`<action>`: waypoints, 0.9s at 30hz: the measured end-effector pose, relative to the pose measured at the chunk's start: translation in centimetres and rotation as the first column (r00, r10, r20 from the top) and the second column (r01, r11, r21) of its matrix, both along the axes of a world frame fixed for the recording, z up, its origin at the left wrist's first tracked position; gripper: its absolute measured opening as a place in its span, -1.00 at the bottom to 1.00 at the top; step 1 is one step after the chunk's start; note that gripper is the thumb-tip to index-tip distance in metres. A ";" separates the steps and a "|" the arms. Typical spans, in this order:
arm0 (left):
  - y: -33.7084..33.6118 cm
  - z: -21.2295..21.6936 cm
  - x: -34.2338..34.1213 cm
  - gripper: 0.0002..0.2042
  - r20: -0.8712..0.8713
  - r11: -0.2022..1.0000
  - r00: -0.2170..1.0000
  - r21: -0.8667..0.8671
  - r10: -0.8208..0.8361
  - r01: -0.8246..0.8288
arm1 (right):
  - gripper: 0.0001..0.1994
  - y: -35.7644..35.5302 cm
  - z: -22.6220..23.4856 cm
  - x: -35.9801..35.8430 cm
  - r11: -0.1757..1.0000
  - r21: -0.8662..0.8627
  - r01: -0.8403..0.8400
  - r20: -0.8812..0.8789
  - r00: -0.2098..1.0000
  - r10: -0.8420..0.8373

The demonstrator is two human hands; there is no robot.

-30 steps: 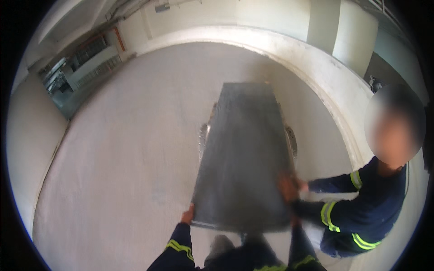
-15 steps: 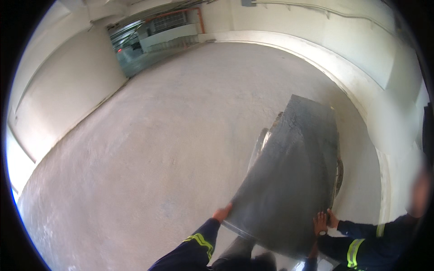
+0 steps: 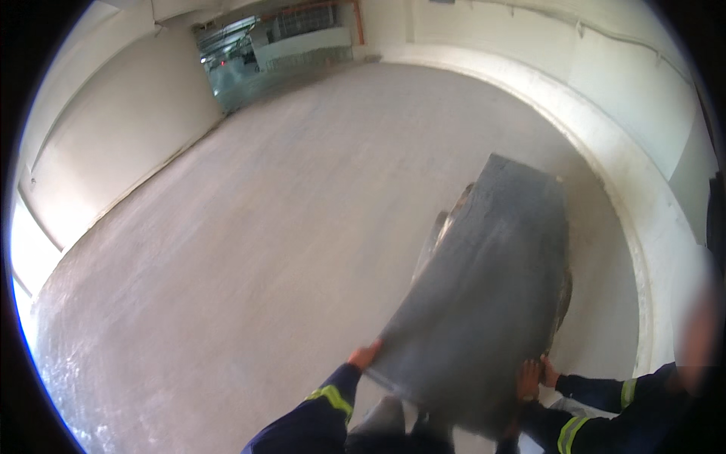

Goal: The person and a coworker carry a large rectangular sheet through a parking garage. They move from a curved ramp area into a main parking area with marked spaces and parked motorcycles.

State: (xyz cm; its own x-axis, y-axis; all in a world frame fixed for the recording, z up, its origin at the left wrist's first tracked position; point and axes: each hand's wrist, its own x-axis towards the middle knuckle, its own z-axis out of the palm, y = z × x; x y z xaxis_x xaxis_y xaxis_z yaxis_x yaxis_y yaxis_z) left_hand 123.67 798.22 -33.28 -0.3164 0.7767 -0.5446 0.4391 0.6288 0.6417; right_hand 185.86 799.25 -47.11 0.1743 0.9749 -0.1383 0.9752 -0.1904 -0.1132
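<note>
A long, dark grey slab-like panel stretches out in front of me, its near end by my legs. My left hand is closed on the panel's near left edge; the fingertips are hidden. By the near right corner, the dark cuff of my right arm shows; my right hand is mostly hidden behind a co-worker's arm, so its fingers cannot be made out. The co-worker's one hand lies flat against the panel's right side, and the other hand is at its right edge.
Beneath the panel, dark and brownish parts of a load stick out at both sides. A grey concrete floor curves ahead. A pale wall with a kerb bends along the right; another wall stands left. A lit opening lies far off.
The view has turned slightly, so the far opening sits further right. My left hand keeps its hold on the panel. The co-worker's hands stay at the panel's right side.
</note>
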 end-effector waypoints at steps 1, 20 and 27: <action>0.5 -0.3 0.1 -0.10 -0.017 0.998 1.000 0.057 -0.014 0.015 | -0.53 0.6 -0.6 0.1 1.000 0.008 -0.012 0.007 1.000 0.012; 6.5 -1.8 2.7 -0.02 -0.069 0.992 0.997 -0.119 0.024 -0.032 | -0.54 11.7 -6.3 0.0 0.976 0.040 -0.214 0.063 0.975 0.211; 11.3 -4.4 3.2 -0.06 -0.119 0.988 0.991 -0.132 0.059 -0.074 | -0.53 15.4 -8.5 0.3 0.988 0.001 -0.151 -0.049 0.987 0.151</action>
State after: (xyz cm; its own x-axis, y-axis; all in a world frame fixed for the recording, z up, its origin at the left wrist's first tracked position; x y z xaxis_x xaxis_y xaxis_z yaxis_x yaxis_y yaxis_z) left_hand 126.86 809.48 -37.63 -0.4310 0.6729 -0.6012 0.4588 0.7371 0.4961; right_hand 186.18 814.62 -55.62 0.0179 0.9891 -0.1461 0.9860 -0.0416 -0.1613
